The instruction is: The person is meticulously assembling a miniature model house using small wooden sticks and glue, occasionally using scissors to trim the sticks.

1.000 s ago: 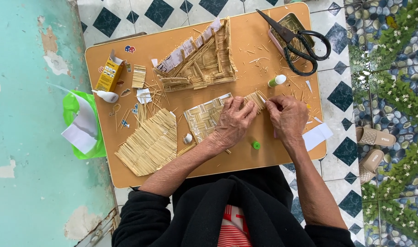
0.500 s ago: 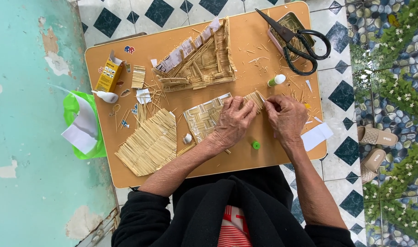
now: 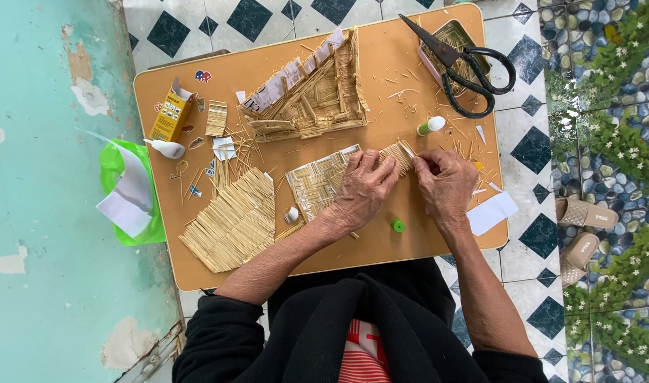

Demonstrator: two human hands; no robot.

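**Woven straw panel under both my hands**

The woven straw panel (image 3: 317, 186) lies mid-table. My left hand (image 3: 363, 191) presses flat on it; my right hand (image 3: 445, 183) pinches its right edge. A green cap (image 3: 397, 225) sits near, scissors (image 3: 463, 67) far right.
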